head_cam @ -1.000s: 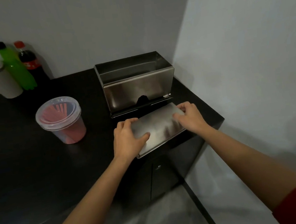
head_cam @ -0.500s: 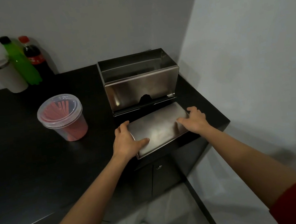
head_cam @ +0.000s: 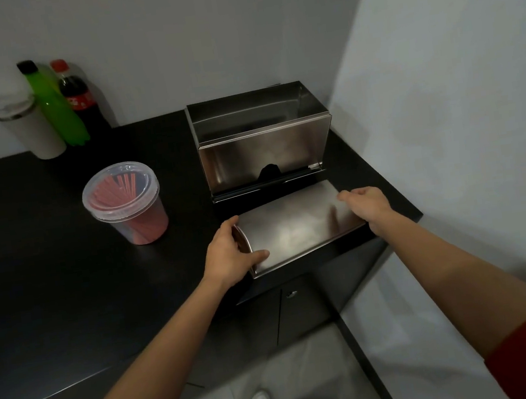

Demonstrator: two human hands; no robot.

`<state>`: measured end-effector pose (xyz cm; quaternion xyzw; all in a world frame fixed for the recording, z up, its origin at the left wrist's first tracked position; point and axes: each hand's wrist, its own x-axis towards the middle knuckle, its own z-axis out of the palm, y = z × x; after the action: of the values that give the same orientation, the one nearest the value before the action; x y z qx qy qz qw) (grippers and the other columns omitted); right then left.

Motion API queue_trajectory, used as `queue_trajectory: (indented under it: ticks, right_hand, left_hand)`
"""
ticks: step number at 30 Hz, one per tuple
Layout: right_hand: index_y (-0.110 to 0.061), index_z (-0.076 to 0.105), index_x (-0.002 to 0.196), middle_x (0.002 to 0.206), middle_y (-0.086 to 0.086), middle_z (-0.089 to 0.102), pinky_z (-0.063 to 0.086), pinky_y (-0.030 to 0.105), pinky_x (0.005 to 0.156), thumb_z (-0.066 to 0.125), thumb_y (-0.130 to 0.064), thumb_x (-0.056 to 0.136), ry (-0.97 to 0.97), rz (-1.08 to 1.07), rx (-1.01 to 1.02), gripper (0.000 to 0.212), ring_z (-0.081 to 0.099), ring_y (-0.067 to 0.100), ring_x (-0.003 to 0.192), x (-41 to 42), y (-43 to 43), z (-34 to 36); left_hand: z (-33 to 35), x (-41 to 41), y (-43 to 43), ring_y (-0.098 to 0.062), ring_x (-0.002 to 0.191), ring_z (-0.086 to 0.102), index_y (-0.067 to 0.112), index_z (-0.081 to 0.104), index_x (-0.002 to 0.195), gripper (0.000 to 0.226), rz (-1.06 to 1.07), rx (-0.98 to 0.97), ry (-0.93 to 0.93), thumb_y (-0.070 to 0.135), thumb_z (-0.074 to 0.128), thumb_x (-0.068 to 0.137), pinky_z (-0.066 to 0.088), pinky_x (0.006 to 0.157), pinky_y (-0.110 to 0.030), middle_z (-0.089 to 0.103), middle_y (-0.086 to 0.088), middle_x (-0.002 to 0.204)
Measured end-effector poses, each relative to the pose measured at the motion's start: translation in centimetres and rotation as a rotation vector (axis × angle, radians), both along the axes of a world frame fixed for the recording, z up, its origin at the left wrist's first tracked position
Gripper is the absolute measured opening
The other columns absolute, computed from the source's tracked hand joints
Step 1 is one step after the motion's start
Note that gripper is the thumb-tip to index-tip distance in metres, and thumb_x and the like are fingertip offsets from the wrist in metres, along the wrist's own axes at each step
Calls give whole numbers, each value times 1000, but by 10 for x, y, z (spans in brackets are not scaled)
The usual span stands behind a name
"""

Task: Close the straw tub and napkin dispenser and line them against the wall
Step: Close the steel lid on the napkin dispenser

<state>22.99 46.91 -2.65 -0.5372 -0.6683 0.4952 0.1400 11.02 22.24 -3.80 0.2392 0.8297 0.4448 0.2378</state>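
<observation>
A steel napkin dispenser stands open-topped on the black counter, near the right wall. Its steel cover panel lies flat in front of it at the counter's front edge. My left hand grips the panel's left end, thumb on top. My right hand holds its right end, fingers over the far corner. A clear plastic straw tub with red straws inside stands to the left, its clear lid on top.
At the back left against the wall stand a white lidded tumbler, a green bottle and a cola bottle. The counter ends just right of the dispenser. Cabinet doors and floor lie below.
Both hands have slid outward from the top of the panel to its two ends. The panel's left end looks slightly raised. The camera has tilted a little.
</observation>
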Motion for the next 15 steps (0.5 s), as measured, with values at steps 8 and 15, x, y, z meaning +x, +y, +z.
queue_trajectory:
  ticks: [8,15]
  right_hand:
    - [-6,52,126,131,12,53,37,31,92,71,-30,76,61,-25,-86,59,49,27,119,2,2,-2]
    - [-5,60,113,114,10,60,43,25,81,80,-32,69,46,103,-115,56,58,20,96,15,1,1]
  left_hand:
    - [-6,-4,-3,-23,133,39,19,32,143,94,-21,28,0,21,84,65,36,102,-28,38,-7,146]
    - [-5,-6,-3,-22,131,41,17,34,141,90,-54,23,7,22,84,66,36,106,-31,41,-6,144]
